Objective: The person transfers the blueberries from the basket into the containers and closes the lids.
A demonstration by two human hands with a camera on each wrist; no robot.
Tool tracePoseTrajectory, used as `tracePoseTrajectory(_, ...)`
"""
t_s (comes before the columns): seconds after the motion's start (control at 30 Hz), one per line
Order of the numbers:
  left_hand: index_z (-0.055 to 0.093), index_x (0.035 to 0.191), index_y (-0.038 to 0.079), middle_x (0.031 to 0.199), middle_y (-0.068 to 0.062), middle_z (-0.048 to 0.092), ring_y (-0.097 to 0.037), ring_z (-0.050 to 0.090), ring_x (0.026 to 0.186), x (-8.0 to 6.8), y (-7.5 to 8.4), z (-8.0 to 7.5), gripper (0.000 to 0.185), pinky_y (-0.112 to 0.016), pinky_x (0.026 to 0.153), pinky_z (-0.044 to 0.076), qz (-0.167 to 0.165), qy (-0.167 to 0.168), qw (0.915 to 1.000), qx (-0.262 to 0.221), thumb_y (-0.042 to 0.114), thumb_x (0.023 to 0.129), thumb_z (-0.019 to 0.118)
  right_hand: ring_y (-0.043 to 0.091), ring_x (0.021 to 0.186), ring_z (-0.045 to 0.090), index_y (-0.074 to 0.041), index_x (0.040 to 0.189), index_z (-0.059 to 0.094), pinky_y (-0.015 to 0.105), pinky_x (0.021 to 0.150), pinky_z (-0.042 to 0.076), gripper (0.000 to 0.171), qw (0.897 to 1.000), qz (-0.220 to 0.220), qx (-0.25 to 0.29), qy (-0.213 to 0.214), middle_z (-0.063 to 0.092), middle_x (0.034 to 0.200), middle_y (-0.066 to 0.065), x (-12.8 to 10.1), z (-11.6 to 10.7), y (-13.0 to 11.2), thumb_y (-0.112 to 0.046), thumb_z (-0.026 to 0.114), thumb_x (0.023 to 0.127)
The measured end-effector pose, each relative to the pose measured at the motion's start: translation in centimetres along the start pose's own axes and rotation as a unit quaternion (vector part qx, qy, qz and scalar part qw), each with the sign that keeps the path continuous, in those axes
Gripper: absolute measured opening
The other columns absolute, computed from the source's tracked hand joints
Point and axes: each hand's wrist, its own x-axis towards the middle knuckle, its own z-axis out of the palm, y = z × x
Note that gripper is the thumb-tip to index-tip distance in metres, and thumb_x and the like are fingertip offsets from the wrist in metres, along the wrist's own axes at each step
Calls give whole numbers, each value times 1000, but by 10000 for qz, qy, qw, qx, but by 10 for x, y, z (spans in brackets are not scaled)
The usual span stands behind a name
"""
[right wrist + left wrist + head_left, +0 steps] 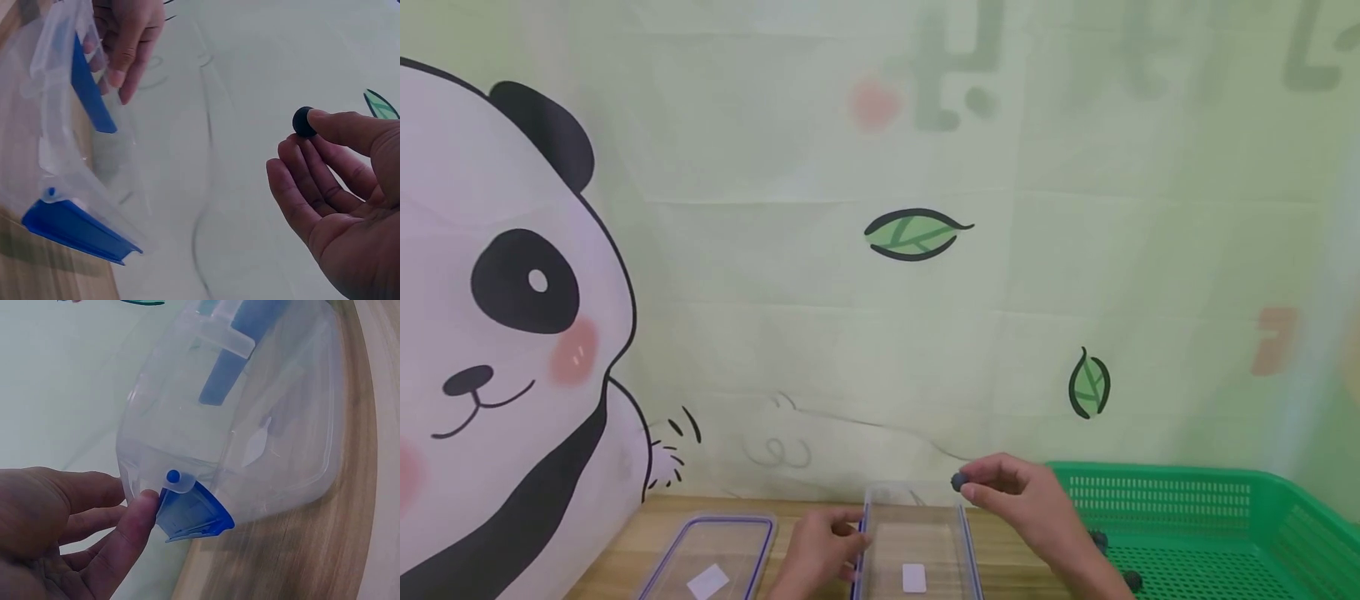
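Head view: right hand [1041, 512] pinches a dark berry [958, 481] at its fingertips, small, round, bluish-black; the berry sits by the clear container's far right corner, exact height over the rim can't be told. Left hand [820, 546] is at the left wall of the clear container [917, 533], which has a white label [913, 577] inside its outline, right of those fingers. Flat lid [730, 537] with blue edging lies left of the left fingers; green basket [1187, 475] behind and right of the right fingers, more dark berries [1133, 581] in it. Left wrist view: left fingers bent, touching the container edge right beside a blue latch [194, 515] that hangs outward; pinching or just touching, can't tell. Right wrist view: berry between thumb and fingertip, smooth-looking, near black, no visible dents, well apart from the container; remaining fingers bent loosely below it.
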Motion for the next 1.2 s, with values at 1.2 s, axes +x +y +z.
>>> tracePoseTrajectory(1.2,68,127,-13,88,-7,69,-16,69,64,2,-1,0,36,-33,60,65,-35,-92,10000,2,-3,94,76,21,88,69,-3,105,77,32,79,57,11,9596,359,296,-2776,75,93,5,-4,78,57,-11,76,97)
